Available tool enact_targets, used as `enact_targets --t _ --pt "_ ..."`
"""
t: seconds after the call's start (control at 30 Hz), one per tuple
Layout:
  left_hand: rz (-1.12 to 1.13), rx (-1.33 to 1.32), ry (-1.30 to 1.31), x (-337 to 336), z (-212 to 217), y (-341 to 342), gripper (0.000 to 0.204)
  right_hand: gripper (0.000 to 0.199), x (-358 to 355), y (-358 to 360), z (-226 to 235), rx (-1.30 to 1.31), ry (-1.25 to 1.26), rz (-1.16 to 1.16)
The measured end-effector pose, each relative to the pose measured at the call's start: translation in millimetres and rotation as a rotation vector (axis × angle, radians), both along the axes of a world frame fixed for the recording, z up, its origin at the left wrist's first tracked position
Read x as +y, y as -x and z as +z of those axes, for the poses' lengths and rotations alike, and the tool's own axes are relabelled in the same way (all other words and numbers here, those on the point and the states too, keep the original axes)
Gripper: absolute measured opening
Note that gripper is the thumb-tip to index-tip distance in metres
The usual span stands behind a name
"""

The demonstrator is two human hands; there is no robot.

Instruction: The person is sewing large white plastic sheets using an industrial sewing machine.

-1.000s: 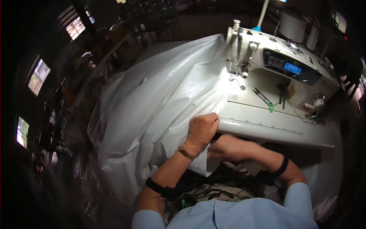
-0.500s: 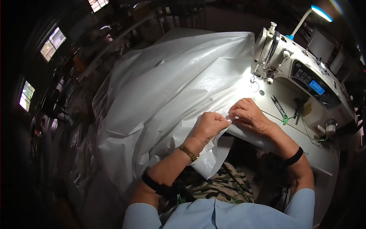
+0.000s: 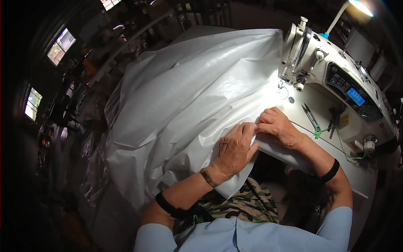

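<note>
A large white woven plastic sheet (image 3: 168,101) lies in folds over the table and hangs toward my lap. My left hand (image 3: 235,149) rests on its near edge, fingers stretched forward and thumb held apart. Close beside it, my right hand (image 3: 277,128) pinches the sheet's edge between thumb and curled fingers; the fingertips of both hands nearly meet. Beyond my hands, the sewing machine (image 3: 312,54) stands with its lit needle area (image 3: 280,87) next to the sheet's far right part.
Thread snips (image 3: 310,115) with green cord lie on the table (image 3: 300,109) right of my hands. A lamp (image 3: 361,7) shines above the machine. Darker clutter and clear plastic (image 3: 94,168) are at the left.
My left hand has gone from a pinch on the sheet's edge to stretched fingers with the thumb apart. My right hand keeps its pinch. The view has shifted slightly.
</note>
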State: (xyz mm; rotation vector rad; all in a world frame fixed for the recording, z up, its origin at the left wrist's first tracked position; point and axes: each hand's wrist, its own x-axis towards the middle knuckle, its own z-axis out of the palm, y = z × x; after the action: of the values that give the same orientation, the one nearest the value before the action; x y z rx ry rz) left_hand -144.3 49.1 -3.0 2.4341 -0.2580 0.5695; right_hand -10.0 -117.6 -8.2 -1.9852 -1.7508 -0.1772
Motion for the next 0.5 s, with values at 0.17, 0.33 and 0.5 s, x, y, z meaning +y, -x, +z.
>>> enact_targets --t 0.17,0.33,0.5 --pt "0.048 0.029 0.074 -1.8 -13.2 2.3 0.033 0.01 1.8 -0.8 -0.3 -0.007 0.038 0.003" --pt "0.039 0.01 0.189 -0.2 -17.5 4.0 0.025 0.009 4.9 -1.9 4.1 0.099 0.023 -0.014" --pt "-0.01 -0.086 0.112 1.2 -25.4 1.7 0.023 0.01 6.7 -2.7 0.4 0.163 0.033 -0.073"
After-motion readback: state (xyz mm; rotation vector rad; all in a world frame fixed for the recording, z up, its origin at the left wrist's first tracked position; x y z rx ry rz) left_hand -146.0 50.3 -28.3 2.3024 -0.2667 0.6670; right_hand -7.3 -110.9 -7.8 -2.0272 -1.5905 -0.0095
